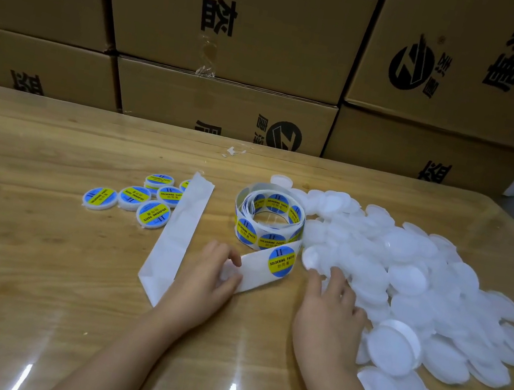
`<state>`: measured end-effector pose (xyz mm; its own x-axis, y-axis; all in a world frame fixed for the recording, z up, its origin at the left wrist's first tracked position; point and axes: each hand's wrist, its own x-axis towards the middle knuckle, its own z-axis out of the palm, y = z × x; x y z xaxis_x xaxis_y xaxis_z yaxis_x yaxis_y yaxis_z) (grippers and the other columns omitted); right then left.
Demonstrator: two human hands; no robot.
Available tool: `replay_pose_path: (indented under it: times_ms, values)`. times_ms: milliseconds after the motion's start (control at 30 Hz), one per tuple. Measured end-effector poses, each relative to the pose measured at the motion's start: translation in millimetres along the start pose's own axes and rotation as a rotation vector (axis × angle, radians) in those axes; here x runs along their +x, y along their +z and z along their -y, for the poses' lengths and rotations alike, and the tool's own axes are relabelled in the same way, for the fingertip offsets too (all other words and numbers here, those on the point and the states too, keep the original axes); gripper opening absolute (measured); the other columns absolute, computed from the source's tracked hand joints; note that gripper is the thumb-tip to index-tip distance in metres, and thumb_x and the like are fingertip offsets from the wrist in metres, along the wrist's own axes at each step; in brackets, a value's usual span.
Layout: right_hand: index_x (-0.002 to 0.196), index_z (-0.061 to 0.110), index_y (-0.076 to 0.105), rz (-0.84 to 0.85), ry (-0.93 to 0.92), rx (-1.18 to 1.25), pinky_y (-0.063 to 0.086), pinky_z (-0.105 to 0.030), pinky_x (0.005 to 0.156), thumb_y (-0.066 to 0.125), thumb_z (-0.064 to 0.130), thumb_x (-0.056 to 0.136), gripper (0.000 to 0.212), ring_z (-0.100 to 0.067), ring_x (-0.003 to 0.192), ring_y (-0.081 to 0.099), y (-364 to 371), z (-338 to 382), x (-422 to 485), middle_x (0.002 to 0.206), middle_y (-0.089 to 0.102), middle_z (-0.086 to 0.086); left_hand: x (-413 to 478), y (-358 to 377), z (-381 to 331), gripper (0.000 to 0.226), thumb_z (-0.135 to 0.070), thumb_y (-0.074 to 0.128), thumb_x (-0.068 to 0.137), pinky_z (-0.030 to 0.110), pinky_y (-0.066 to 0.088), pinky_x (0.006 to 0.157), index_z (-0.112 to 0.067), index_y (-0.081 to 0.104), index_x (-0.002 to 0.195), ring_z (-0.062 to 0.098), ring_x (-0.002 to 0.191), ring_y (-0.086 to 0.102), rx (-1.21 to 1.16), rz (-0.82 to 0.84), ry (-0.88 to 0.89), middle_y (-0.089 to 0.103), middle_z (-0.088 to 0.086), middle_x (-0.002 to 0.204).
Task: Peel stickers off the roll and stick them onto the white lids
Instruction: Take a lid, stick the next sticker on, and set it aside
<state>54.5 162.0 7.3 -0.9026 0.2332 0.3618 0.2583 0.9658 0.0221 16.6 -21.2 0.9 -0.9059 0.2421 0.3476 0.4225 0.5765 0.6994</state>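
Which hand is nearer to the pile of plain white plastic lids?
Right. The right hand touches the white lid pile; the left hand lies apart to its left, pinching the white paper backing strip.

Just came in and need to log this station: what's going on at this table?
Lids are being labelled by hand. The left hand pinches the backing strip coming off the sticker roll, with the next sticker unpeeled on it. The right hand rests open on the edge of the pile of white lids. A few stickered lids lie on the table to the left.
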Motion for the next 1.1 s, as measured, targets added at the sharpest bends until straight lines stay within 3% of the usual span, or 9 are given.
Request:
replay_pose_path:
  times_ms: [67,133,267,400,533,700,833,967,1100]
  values:
    - [0.115,0.008,0.064,-0.187,-0.052,0.23,0.05,-0.043,0.07,0.072,-0.003,0.068,0.049,-0.038,0.093,0.062,-0.5,2.5,2.5,0.124,0.056,-0.022,0.9,-0.5,-0.3,0.016,-0.014,0.059,0.089,0.024,0.042,0.075,-0.028,0.053,0.088,0.005,0.087,0.049,-0.033,0.002,0.025,0.048,-0.009,0.097]
    - [0.113,0.007,0.064,-0.306,-0.16,0.614,0.052,-0.037,0.076,0.073,-0.003,0.074,0.042,-0.028,0.097,0.061,0.5,6.4,2.9,0.121,0.056,-0.018,0.8,-0.1,0.1,0.015,-0.012,0.06,0.089,0.022,0.043,0.076,-0.026,0.06,0.088,0.005,0.09,0.051,-0.057,0.007,0.042,0.049,-0.009,0.098]
    - [0.115,0.029,0.052,-0.016,-0.013,1.498,0.05,-0.016,0.078,0.067,0.01,0.086,0.037,-0.002,0.104,0.059,-4.3,15.9,-0.6,0.121,0.052,0.006,-1.2,0.2,-1.4,0.032,-0.021,0.064,0.087,0.01,0.039,0.078,-0.045,0.057,0.107,0.004,0.099,0.053,-0.111,0.047,0.106,0.05,-0.01,0.106]
    - [0.114,0.022,0.053,0.164,0.061,1.801,0.048,-0.013,0.073,0.066,0.023,0.08,0.037,0.002,0.087,0.064,-6.3,14.8,2.0,0.089,0.066,0.013,-3.0,0.6,-5.8,0.037,-0.045,0.064,0.082,0.011,0.037,0.091,-0.054,0.054,0.116,0.005,0.113,0.051,-0.21,0.094,0.161,0.049,-0.014,0.114]
    - [0.114,0.022,0.054,0.371,0.057,1.819,0.049,-0.028,0.078,0.067,0.034,0.083,0.036,-0.012,0.089,0.064,-4.2,16.7,-0.4,0.085,0.069,0.009,-3.1,1.3,-6.8,0.028,-0.037,0.069,0.08,0.012,0.037,0.093,-0.045,0.059,0.105,0.0,0.11,0.052,-0.27,0.097,0.141,0.052,-0.011,0.114]
    - [0.105,0.029,0.058,0.355,-0.01,1.611,0.048,-0.024,0.075,0.057,0.046,0.078,0.032,0.0,0.079,0.063,-3.3,16.0,-2.6,0.084,0.069,0.015,-2.3,-0.1,-12.5,0.01,-0.03,0.07,0.078,0.012,0.039,0.086,-0.029,0.061,0.082,0.0,0.099,0.056,-0.411,0.105,0.091,0.061,-0.002,0.102]
    - [0.1,0.03,0.057,0.054,-0.028,1.328,0.047,-0.019,0.071,0.045,0.028,0.095,0.013,-0.006,0.078,0.061,1.3,8.5,2.2,0.09,0.064,0.009,-1.9,0.9,-12.8,0.006,-0.025,0.068,0.08,0.014,0.04,0.083,-0.023,0.062,0.081,0.006,0.095,0.056,-0.399,0.184,0.019,0.061,-0.001,0.098]
    - [0.121,0.023,0.058,-0.049,-0.118,0.92,0.037,-0.006,0.08,0.041,-0.016,0.084,0.055,-0.006,0.098,0.047,9.1,-4.4,9.9,0.121,0.04,0.002,-3.5,1.7,-11.7,0.01,-0.02,0.073,0.081,0.011,0.037,0.068,-0.023,0.065,0.076,0.0,0.073,0.051,-0.389,0.237,-0.044,0.06,-0.011,0.088]
    - [0.115,0.018,0.061,0.005,-0.061,0.779,0.043,-0.025,0.076,0.044,-0.014,0.08,0.05,-0.016,0.1,0.05,10.3,-1.8,9.5,0.135,0.032,-0.004,-3.1,-1.4,-12.0,0.016,-0.016,0.077,0.078,0.015,0.039,0.068,-0.025,0.067,0.068,0.003,0.074,0.054,-0.436,0.266,-0.043,0.062,-0.013,0.079]
